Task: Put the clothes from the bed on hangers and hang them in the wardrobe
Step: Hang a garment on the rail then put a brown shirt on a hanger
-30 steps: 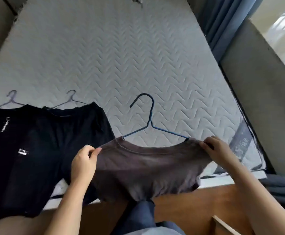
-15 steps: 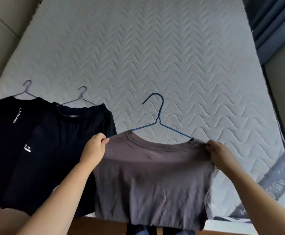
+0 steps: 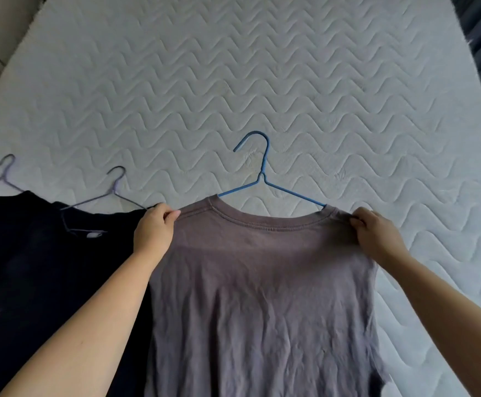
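Shirt point(image 3: 265, 296) spread flatter; both hands point(image 3: 155, 229) point(image 3: 376, 234) pinch shoulders; dark shirts point(image 3: 47, 267) just left.

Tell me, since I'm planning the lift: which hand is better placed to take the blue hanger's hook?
Left, probably. The left hand pinches the grey-brown cotton T-shirt at the shoulder on the side toward which the blue wire hanger hook opens; the right hand looks slightly farther away.

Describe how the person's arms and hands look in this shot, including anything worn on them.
Both arms enter from the bottom edge and are bare as far as the frame shows: no sleeves, gloves or cuffs. The left hand and right hand carry no visible rings, and neither wrist shows a watch or bracelet. The nails look short and unpainted, though the view is soft.
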Tool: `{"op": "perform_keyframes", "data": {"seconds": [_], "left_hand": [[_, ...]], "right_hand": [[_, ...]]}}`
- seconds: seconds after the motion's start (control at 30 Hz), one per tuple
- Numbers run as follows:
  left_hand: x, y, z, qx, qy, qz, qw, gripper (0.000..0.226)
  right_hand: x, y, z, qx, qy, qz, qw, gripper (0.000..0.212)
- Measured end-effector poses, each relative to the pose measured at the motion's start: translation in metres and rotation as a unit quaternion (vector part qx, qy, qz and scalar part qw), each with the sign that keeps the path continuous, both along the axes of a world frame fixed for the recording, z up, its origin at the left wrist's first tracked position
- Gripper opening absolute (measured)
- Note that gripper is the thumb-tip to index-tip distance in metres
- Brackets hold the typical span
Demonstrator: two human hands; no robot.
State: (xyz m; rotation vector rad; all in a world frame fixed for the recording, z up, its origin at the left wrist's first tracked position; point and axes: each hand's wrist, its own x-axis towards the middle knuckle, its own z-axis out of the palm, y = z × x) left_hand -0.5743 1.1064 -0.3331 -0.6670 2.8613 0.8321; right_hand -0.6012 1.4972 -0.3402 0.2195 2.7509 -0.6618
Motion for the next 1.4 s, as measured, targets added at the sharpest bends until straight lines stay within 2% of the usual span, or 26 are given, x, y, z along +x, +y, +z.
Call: {"op": "perform_keyframes", "data": {"seconds": [0.2, 0.4, 0.6, 0.93, 1.07, 1.13, 1.23, 1.3, 1.4], "left_hand": [[-0.058, 0.001, -0.07, -0.049, -0.024, 0.005, 0.998, 0.027], [-0.104, 0.009, -0.145, -0.005, -0.056, -0.005, 0.998, 0.025], [-0.103, 0.01, -0.189, -0.04, 0.016, -0.002, 0.999, 0.022], [-0.107, 0.008, -0.175, 0.026, -0.076, -0.011, 0.997, 0.017], [-0.101, 0.009, -0.155, -0.022, -0.147, -0.04, 0.988, 0.028], [-0.089, 0.011, -0.14, -0.036, -0.142, -0.045, 0.988, 0.035], [-0.049, 0.019, -0.105, 0.031, -0.081, -0.011, 0.996, 0.033], [-0.006, 0.026, -0.079, 0.101, -0.05, 0.028, 0.993, 0.028], [0.075, 0.032, -0.044, 0.182, -0.058, 0.101, 0.976, 0.022]], "right_hand": [[-0.054, 0.0, -0.063, -0.003, -0.021, -0.014, 1.0, 0.016], [-0.082, 0.004, -0.131, -0.012, -0.06, -0.055, 0.997, 0.01], [-0.088, 0.006, -0.158, 0.02, -0.031, -0.049, 0.998, 0.014], [-0.085, -0.002, -0.159, -0.008, -0.06, -0.115, 0.992, 0.022], [-0.061, -0.007, -0.145, 0.003, -0.018, -0.138, 0.99, 0.039], [-0.044, -0.011, -0.133, 0.015, -0.024, -0.142, 0.99, 0.043], [-0.009, -0.014, -0.113, -0.014, -0.033, -0.13, 0.991, 0.042], [0.021, -0.011, -0.099, -0.04, -0.055, -0.117, 0.991, 0.049], [0.076, -0.004, -0.078, -0.071, -0.111, -0.127, 0.983, 0.051]]}}
